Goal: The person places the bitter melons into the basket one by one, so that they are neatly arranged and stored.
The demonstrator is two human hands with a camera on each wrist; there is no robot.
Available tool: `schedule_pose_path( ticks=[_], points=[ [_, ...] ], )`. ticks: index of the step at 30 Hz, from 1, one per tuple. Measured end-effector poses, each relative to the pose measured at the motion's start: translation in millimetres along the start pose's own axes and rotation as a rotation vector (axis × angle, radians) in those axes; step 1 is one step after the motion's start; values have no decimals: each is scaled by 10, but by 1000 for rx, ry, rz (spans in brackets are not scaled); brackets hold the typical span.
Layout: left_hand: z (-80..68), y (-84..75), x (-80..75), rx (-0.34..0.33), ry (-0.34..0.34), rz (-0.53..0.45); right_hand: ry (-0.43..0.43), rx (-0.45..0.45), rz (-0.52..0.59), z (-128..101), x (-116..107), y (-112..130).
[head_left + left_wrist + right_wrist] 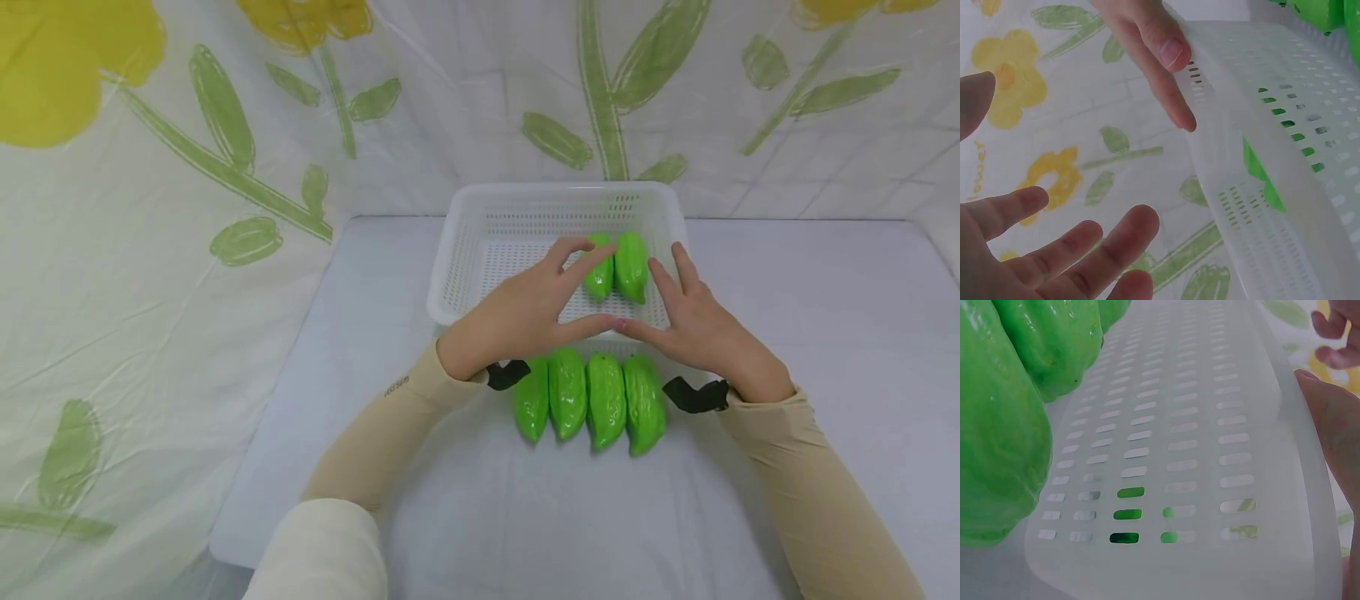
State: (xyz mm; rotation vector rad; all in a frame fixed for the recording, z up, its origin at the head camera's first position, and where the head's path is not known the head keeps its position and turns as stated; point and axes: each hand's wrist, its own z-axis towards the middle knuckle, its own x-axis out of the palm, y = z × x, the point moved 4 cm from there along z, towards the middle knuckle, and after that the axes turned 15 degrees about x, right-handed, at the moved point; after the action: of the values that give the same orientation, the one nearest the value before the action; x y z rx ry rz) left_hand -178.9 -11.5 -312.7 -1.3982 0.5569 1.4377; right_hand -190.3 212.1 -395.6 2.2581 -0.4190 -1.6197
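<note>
A white perforated plastic basket [442, 283] stands at the back of the table. Inside, at its right end, two glossy green pieces [631, 267] lie side by side, elongated like peppers or mangoes with pointed tips. My left hand [525, 312] hovers over the basket's front with spread fingers, overlapping the left piece in the head view. On the other side, my right hand [705, 329] reaches over the right front corner, fingers apart. The thumb tips meet near the front rim. Neither hand holds anything. Several matching green pieces [567, 396] form a row in front of the basket.
A pale cloth covers the table [525, 517]. Behind and to the left hangs a white curtain [465, 108] printed with yellow flowers and green leaves. Black wrist mounts [697, 395] stick out below both hands, close over the row of green pieces.
</note>
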Motion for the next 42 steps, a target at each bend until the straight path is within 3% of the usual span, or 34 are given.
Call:
schedule_pose_path(
  ticks=[13,22,30,42],
  points=[
    [-382,-57,217,-15,-46,-10,10,20,-7,6,8,1],
    [-637,-134,370,-55,-23,-18,4,22,-9,20,10,-7],
    [-859,-169,562,-20,-32,5,10,18,-7,9,4,-6],
    [-1003,-53,741,-138,-3,34,0,9,-4,21,12,-24]
  ],
)
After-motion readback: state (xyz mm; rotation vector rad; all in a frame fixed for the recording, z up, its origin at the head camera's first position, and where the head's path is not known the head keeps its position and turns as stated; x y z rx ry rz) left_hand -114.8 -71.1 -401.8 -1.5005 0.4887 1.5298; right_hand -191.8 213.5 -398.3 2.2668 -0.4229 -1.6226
